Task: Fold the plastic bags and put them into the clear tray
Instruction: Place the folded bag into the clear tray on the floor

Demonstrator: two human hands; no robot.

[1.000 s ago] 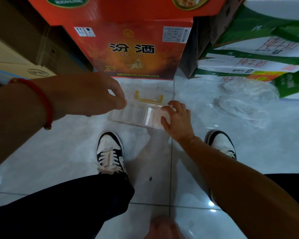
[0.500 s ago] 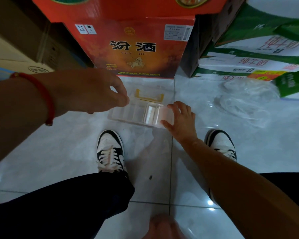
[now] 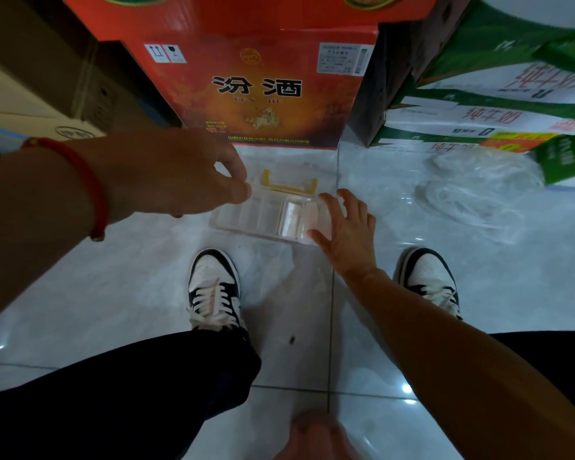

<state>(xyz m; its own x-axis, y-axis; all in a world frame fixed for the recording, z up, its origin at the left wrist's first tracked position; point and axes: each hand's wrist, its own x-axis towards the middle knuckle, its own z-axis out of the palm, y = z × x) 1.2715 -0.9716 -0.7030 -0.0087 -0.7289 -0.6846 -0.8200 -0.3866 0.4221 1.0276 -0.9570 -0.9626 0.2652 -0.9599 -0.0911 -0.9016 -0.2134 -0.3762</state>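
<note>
Our right hand [image 3: 346, 227] spread flat, steadying clear tray [image 3: 246, 215] mid-frame; left hand [image 3: 180, 174] fingers loosely curled, holding nothing; folded bag [image 3: 292, 217] inside.

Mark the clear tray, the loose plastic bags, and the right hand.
clear plastic tray [image 3: 246, 215], head view, bare left compartments.
crumpled clear plastic bags [image 3: 478, 190], head view, middle of the heap.
right hand [image 3: 349, 234], head view, back of hand.

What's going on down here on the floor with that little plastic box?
A person is crouched over a clear tray on the tiled floor. A folded plastic bag already lies at its right end. The right hand is open beside that end, the left hand hovers over the other, fingertips pinched together. Loose plastic bags wait unfolded to the right, by the green boxes.
</note>
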